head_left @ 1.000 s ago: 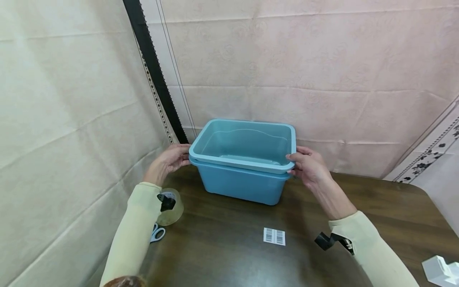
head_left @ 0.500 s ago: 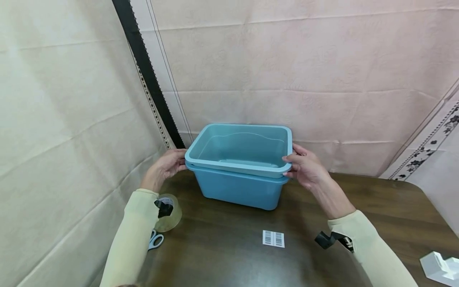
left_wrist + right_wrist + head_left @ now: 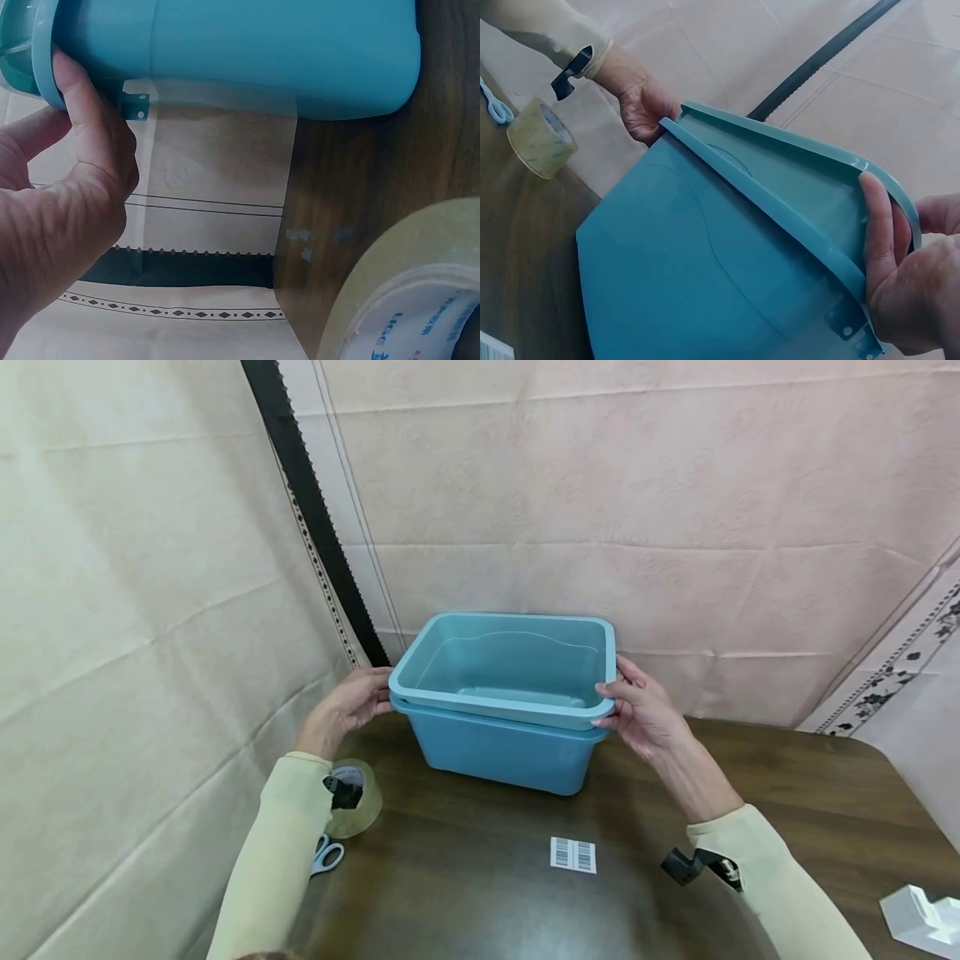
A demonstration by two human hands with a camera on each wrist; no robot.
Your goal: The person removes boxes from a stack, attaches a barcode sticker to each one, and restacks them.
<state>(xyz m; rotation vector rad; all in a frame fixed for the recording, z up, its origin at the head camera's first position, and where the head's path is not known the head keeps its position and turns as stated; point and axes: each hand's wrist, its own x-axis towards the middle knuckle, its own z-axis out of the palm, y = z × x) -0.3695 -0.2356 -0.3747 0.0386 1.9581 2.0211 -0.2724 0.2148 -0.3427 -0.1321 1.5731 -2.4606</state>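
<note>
Two blue plastic bins stand nested on the table, the upper bin (image 3: 510,647) sitting slightly raised in the lower bin (image 3: 502,756). At their left end, my left hand (image 3: 352,702) grips the rim; whether it holds one rim or both, I cannot tell. In the left wrist view, the left hand's fingers (image 3: 82,112) curl under a bin rim. My right hand (image 3: 645,710) pinches the upper bin's rim at the right end, thumb on top. The right wrist view shows the right hand (image 3: 922,277) with fingers under that rim, where the gap between the bins is wide.
A roll of clear tape (image 3: 363,806) stands by the left forearm, with scissors (image 3: 327,856) just in front. A white barcode label sheet (image 3: 573,855) lies on the brown table (image 3: 480,893). White blocks (image 3: 922,918) sit at far right. Cloth walls (image 3: 637,485) rise behind and left.
The head view has shifted slightly. Both hands keep their hold on the bins, which stay in the same place.
</note>
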